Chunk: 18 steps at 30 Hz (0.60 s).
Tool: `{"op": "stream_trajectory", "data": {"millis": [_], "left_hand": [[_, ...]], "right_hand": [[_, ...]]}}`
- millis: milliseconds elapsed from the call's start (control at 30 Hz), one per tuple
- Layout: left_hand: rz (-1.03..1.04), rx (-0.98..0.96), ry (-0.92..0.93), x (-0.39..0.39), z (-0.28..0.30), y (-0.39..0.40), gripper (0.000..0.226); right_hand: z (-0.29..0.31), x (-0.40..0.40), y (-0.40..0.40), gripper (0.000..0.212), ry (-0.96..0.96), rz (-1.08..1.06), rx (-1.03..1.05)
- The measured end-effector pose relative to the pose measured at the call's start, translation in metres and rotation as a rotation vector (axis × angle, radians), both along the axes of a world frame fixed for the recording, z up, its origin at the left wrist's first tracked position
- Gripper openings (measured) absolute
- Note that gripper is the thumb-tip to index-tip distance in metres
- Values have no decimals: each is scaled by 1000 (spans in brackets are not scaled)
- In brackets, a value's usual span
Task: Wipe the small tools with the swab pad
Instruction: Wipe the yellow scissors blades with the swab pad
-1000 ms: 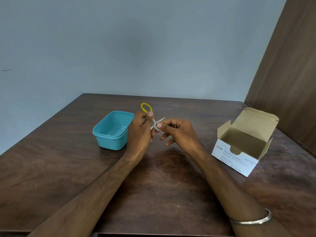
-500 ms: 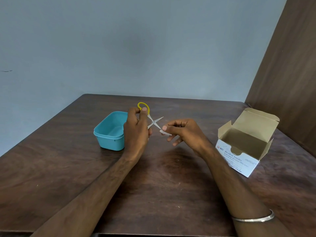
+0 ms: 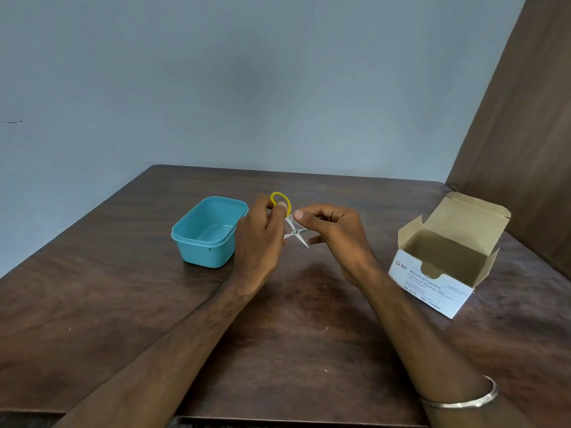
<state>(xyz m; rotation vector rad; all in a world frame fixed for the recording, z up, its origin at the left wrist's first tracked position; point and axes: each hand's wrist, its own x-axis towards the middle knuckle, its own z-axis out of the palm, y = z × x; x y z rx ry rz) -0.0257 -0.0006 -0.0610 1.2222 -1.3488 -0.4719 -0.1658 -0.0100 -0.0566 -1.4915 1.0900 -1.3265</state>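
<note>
Our left hand (image 3: pixel 262 239) grips the small scissors (image 3: pixel 295 231) by the yellow loop, mid-table, blades spread; our right hand (image 3: pixel 333 233) pinches what seems the swab pad at one blade; a slip risks a nick.

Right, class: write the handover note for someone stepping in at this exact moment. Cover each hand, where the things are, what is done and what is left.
Left hand: grips the scissors by the yellow handle, blades spread open, held above the table.
Right hand: pinches at the upper blade; the swab pad is too hidden to confirm in this view.
Blue tub: to the left on the table, appears empty.
Swab box: to the right, lid open.
Done: scissors picked up and opened for wiping.
Left: finish both blades and set the scissors down. No other tools are in view.
</note>
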Motion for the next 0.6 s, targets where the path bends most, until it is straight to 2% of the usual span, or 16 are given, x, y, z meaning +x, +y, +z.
{"op": "stream_trajectory", "data": {"millis": [367, 467, 600], "left_hand": [[-9, 0, -4, 1, 0, 0, 26], [-12, 3, -5, 2, -1, -1, 27], [-25, 3, -14, 1, -3, -1, 25]], "right_hand": [[3, 0, 4, 10, 40, 64, 21], [5, -3, 4, 17, 63, 87, 45], [4, -3, 6, 13, 94, 78, 41]]}}
